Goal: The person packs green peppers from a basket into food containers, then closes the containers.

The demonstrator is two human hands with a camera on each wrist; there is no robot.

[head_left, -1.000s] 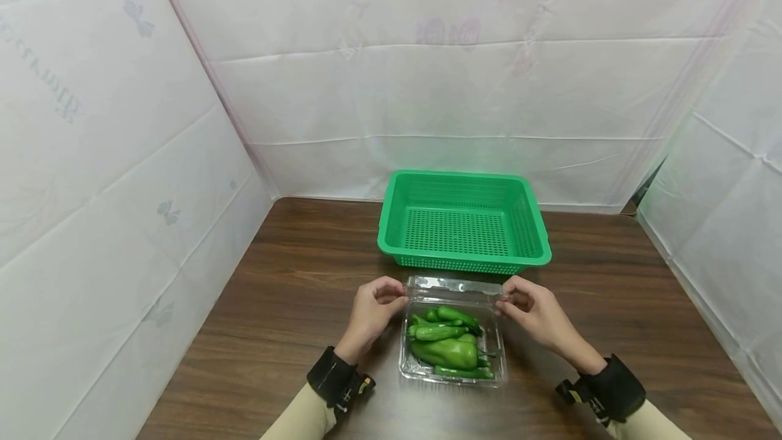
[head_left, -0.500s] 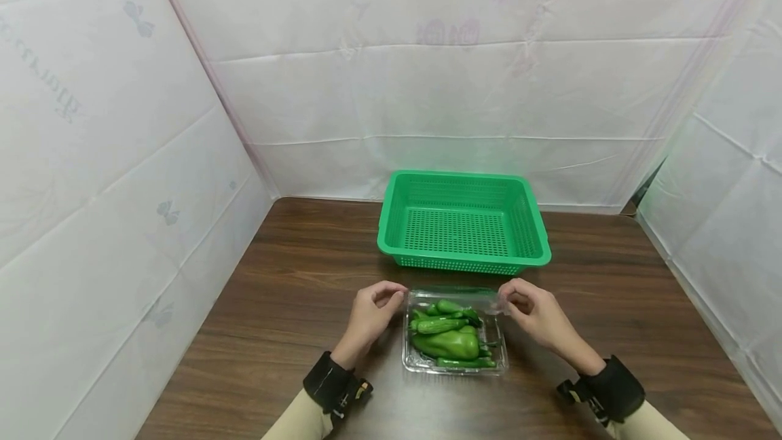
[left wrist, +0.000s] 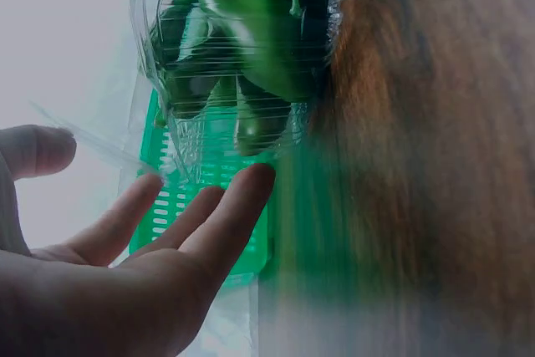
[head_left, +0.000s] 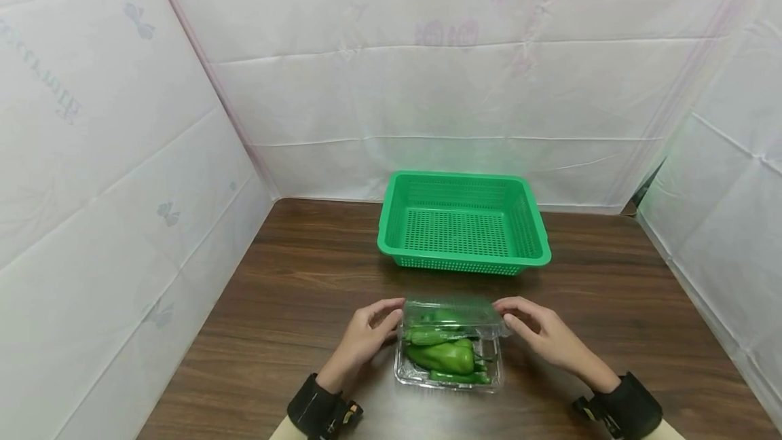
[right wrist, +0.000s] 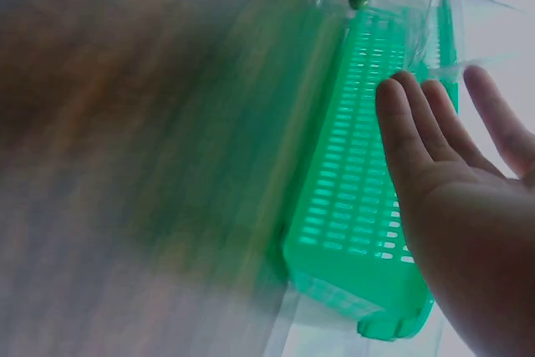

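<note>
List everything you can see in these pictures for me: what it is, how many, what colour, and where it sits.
Basket: one, green, perforated, far side of the table.
Clear box: one, transparent plastic, near the table's front edge, lid partly lowered over it.
Peppers: several, green, inside the clear box.
Table: one, dark brown wood.
Sheets: white, hung behind and at both sides.
Wrist straps: two, black.
Left hand: at the lid's left edge.
Right hand: at the lid's right edge.
</note>
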